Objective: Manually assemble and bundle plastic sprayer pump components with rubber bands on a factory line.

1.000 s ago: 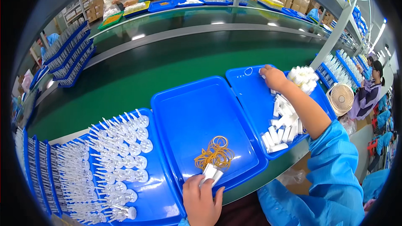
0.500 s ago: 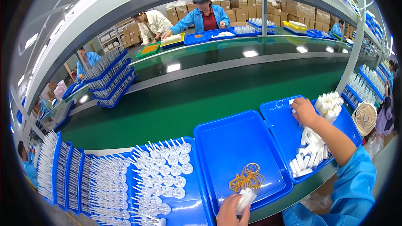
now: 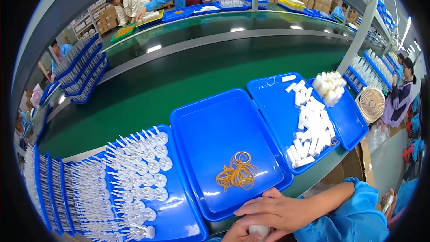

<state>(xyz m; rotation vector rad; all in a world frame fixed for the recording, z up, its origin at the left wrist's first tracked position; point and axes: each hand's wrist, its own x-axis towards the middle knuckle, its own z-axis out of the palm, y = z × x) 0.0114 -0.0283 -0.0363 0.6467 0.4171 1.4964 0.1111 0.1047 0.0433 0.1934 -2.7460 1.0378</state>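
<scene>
Since the earlier frames the right hand (image 3: 286, 210) has left the right-hand tray of white pieces and come down to the bottom centre of the frame, where it now lies over the left hand (image 3: 239, 233).

Between the two hands, at the very bottom edge, sits a small white bundle (image 3: 259, 230), seemingly short plastic tubes held together. The right hand's fingers are curled across the top of it; the left hand wraps it from below. Both are pressed closed around it, though most of the bundle is hidden.

The tubes look light, stiff and smooth, so a loose bundle would likely slip apart; a grasp around the middle, squeezing all pieces at once, seems safest.

Just above the hands, an empty-looking blue tray (image 3: 210, 125) fills the centre, with a tangle of yellow rubber bands (image 3: 237, 172) lying in its lower part. These are soft and stretchy.

To the right, a second blue tray (image 3: 273, 96) holds scattered white tubes (image 3: 311, 127) and, at its upper right, a finished round bundle (image 3: 330, 87).

At lower left, further trays carry rows of clear plastic droppers (image 3: 134, 170).

A green conveyor belt (image 3: 179, 76) runs across the middle. Other workers in blue coats sit at the top of the frame, and a small fan (image 3: 371, 103) stands at the right.
</scene>
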